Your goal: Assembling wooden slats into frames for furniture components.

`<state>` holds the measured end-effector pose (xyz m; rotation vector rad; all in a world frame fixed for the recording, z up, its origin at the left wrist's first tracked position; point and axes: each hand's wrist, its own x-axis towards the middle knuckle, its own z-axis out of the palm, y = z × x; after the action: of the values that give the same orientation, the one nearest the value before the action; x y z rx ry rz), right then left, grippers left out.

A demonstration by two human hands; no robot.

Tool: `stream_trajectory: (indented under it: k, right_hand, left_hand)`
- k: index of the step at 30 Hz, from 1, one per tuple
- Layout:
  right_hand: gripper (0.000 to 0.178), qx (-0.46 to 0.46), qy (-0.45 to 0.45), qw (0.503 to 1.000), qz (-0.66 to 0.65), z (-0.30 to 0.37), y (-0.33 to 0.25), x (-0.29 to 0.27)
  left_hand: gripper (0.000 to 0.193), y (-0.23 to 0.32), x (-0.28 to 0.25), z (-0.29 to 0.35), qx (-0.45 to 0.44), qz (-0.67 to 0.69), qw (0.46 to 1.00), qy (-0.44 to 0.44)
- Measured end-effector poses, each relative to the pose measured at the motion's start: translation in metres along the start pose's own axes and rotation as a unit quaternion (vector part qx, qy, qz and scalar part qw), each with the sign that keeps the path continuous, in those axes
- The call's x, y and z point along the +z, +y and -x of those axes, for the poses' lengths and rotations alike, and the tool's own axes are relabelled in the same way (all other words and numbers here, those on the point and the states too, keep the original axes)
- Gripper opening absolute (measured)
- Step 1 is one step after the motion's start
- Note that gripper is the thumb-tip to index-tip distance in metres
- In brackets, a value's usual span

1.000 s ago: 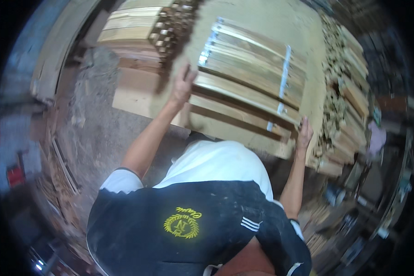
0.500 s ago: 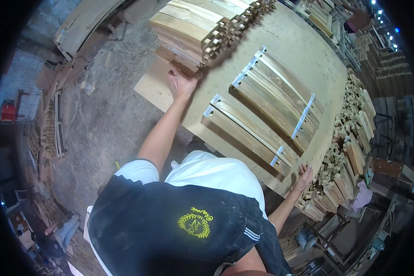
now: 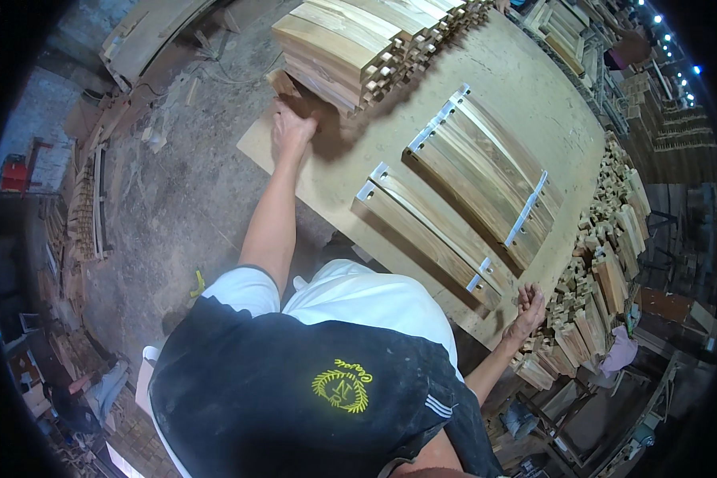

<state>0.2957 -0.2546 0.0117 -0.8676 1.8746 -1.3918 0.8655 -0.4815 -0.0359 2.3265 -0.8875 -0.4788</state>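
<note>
There are two front boards and one pink cloth.

Found left hand gripping a brown wooden board, just short of a tall plank stack. Noted right hand half-curled. Logged boards with pale end strips ahead-left of it and a pile of wood pieces to its right.

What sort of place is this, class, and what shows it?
Likely a woodworking shop: boards laid side by side on a worktop, a stack of wooden pieces, and piled wood along the right.
</note>
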Motion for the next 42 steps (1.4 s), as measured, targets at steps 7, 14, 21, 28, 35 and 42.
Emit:
stream_trajectory:
  k: [7, 14, 21, 28, 35, 42]
  right_hand:
    - [0.051, -0.061, -0.058, 0.996, -0.036, -0.006, -0.015, 0.008]
    - [0.048, -0.040, -0.206, 0.971, -0.118, 0.020, -0.038, 0.055]
    - [0.039, -0.057, -0.427, 0.889, -0.153, 0.056, -0.058, 0.164]
    - [0.068, 0.013, -0.438, 0.889, -0.131, 0.085, -0.085, 0.255]
    - [0.051, -0.053, -0.289, 0.927, -0.232, 0.087, -0.096, 0.298]
    - [0.055, -0.056, -0.195, 0.917, -0.344, 0.132, -0.096, 0.319]
  left_hand:
    - [0.052, -0.084, -0.024, 0.023, -0.089, 0.505, 0.827, -0.231]
    - [0.084, -0.085, -0.075, 0.165, -0.016, 0.529, 0.782, -0.328]
    - [0.096, -0.056, -0.107, 0.201, 0.028, 0.479, 0.780, -0.403]
    - [0.098, -0.028, -0.092, 0.170, 0.129, 0.436, 0.720, -0.524]
    - [0.091, -0.019, -0.064, 0.115, 0.148, 0.437, 0.727, -0.508]
    - [0.049, 0.035, -0.053, 0.117, -0.153, 0.691, 0.565, -0.424]
